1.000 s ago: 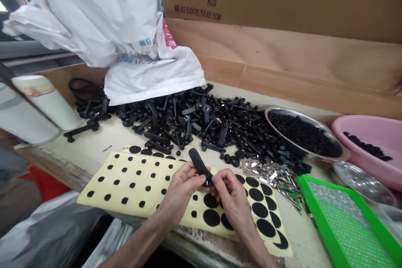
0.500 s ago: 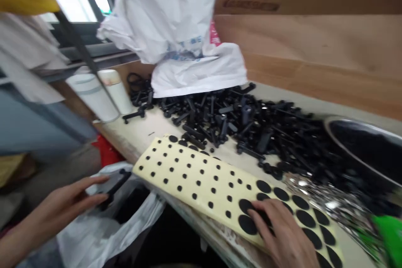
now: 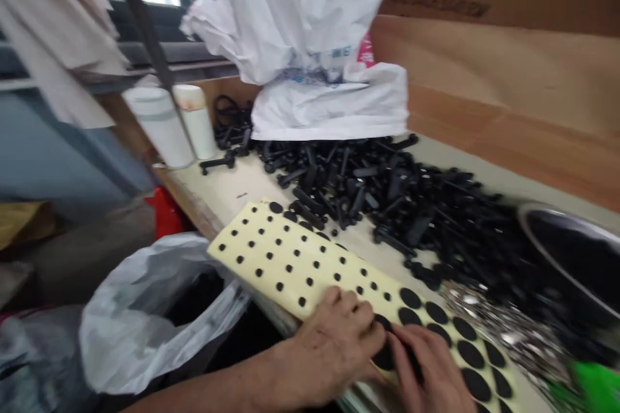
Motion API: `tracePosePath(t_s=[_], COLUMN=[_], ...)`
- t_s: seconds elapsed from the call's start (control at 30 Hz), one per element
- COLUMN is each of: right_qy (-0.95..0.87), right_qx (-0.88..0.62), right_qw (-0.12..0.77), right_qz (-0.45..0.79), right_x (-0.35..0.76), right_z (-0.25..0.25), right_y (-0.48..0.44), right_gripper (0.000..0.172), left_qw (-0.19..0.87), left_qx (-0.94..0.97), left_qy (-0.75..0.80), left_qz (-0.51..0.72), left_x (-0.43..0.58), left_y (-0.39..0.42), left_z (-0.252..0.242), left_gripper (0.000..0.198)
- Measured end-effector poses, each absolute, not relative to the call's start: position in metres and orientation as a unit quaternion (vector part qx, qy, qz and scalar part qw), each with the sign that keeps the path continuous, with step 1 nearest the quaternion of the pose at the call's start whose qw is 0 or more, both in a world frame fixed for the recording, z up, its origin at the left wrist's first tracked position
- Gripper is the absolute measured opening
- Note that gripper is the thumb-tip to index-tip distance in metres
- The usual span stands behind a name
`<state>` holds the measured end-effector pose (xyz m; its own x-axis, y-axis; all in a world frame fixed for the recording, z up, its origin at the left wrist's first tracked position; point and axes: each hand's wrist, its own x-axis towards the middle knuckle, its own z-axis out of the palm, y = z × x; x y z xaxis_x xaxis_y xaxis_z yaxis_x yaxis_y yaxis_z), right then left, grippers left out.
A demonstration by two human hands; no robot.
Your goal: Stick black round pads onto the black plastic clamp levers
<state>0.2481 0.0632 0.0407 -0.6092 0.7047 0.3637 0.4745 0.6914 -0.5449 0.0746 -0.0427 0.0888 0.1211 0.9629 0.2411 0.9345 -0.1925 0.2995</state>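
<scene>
My left hand [image 3: 334, 345] rests on the pale yellow sticker sheet [image 3: 290, 258], fingers curled down over its black round pads, nothing visible in it. My right hand [image 3: 426, 371] lies beside it on the same sheet, fingertips pressed onto a large black pad [image 3: 387, 356] near the left hand. The sheet carries small black dots on its left part and large black discs [image 3: 438, 313] on the right. A big pile of black plastic handle parts [image 3: 387, 193] lies on the table just beyond the sheet.
A white plastic bag [image 3: 145, 310] hangs open below the table's left edge. A large white sack [image 3: 314, 32] stands behind the pile. Two white cylinders [image 3: 169, 126] sit far left. A metal bowl [image 3: 571, 251], shiny metal clips [image 3: 504, 329] and a green tray [image 3: 591, 387] are right.
My left hand has come back from the white bag at the left, without the black part it held, and now rests on the sheet beside my right hand. The camera swung slightly left.
</scene>
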Motion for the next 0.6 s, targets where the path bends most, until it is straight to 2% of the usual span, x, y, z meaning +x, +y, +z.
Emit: tracePosePath(t_s=[0.1,0.17,0.37,0.6], right_qy=[-0.874,-0.860,-0.830,-0.820], right_qx=[-0.354,-0.377,-0.421,-0.420], right_qw=[0.262,0.259,0.307,0.247], right_qz=[0.206,0.228,0.201,0.299], right_x=[0.240,0.235,0.234,0.229], right_z=[0.056,0.062,0.057,0.074], right_y=[0.058,0.055,0.048,0.053], right_gripper=[0.013,0.013,0.017,0.016], left_qw=[0.025,0.008,0.009,0.043], left_qx=[0.741,0.737,0.737,0.738], left_qy=[0.643,0.648,0.658,0.658], left_qz=[0.193,0.191,0.154,0.145], left_x=[0.074,0.075,0.084,0.082], left_y=[-0.037,-0.034,-0.032,-0.032], left_z=[0.073,0.067,0.072,0.075], left_gripper=[0.056,0.059,0.058,0.046])
